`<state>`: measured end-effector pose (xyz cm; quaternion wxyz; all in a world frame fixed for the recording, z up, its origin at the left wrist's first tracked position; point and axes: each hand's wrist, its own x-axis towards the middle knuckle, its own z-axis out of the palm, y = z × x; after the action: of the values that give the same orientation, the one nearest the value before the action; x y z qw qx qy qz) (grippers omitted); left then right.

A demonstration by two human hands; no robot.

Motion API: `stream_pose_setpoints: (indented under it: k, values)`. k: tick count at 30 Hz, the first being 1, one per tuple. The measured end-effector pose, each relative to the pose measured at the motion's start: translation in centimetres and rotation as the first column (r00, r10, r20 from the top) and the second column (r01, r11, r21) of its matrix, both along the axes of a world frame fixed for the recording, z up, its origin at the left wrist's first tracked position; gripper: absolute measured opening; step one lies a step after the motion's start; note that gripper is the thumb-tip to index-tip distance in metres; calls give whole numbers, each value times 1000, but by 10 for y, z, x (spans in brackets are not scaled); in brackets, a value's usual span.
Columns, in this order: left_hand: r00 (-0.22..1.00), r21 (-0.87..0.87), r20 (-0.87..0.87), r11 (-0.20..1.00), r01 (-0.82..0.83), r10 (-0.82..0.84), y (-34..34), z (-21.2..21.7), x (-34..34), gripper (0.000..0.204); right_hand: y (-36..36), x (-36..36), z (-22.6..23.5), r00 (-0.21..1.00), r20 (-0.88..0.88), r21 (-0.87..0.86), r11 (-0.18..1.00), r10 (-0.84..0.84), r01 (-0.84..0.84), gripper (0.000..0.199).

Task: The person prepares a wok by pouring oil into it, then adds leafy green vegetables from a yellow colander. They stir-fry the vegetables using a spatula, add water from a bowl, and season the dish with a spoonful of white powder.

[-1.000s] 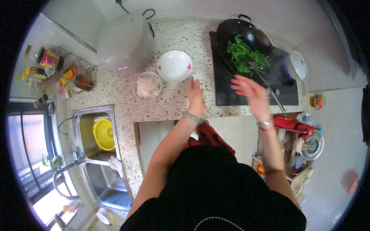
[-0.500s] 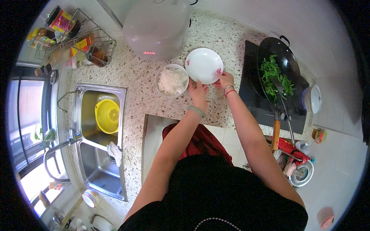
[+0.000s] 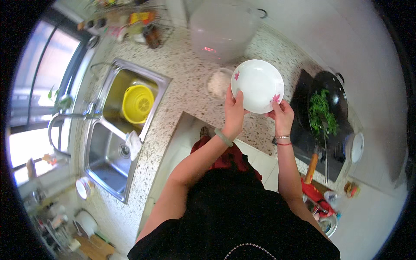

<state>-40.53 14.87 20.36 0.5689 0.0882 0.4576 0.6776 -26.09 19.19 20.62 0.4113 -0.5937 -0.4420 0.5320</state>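
Note:
A white plate (image 3: 258, 84) with pink flowers is held up above the counter between my two hands. My left hand (image 3: 234, 113) grips its lower left rim, thumb on top. At the lower right rim, my right hand (image 3: 281, 116) pinches the plate by a pink flower. Nothing lies on the plate. Behind its left edge, a bowl of white rice (image 3: 218, 84) stands on the counter, partly hidden. To the right, a black wok (image 3: 342, 93) on the cooktop holds green leafy vegetables (image 3: 321, 113) and a metal spatula (image 3: 326, 156).
A rice cooker (image 3: 223, 30) stands at the back of the speckled counter (image 3: 182, 82). On the left is a double sink (image 3: 162, 82) with a yellow colander (image 3: 138, 104) in it. A wire rack with bottles (image 3: 151, 34) is at the far left. The wok's wooden handle (image 3: 311, 169) points toward me.
Both hands have lifted the plate off the counter and brought it closer to me. The left hand has moved from beside the rice bowl onto the plate's rim. The whole view has turned.

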Motion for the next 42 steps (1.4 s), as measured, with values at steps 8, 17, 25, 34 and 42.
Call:
stream_pose_setpoints:
  k: [8, 17, 25, 34, 42]
  values:
    - [931, 44, -31, 931, -362, 363, -79, 26, -143, 42, -16, -166, 17, 862, -101, 19, 867, 497, -498, 23]
    - [712, -18, -64, 713, -701, 699, -154, -15, -307, 42, -6, -407, -46, 660, 300, 194, 633, 689, -749, 26]
    - [724, -68, -90, 721, -690, 684, -166, -39, -393, 43, 16, -572, -82, 386, 699, 198, 357, 602, -913, 27]
    - [769, -128, -8, 762, -635, 639, -162, -72, -432, 39, 39, -623, -104, 60, 940, 33, 85, 337, -996, 20]
    - [779, -142, 54, 777, -614, 625, -161, -85, -440, 37, 47, -632, -115, 19, 973, 19, 3, 230, -1000, 14]
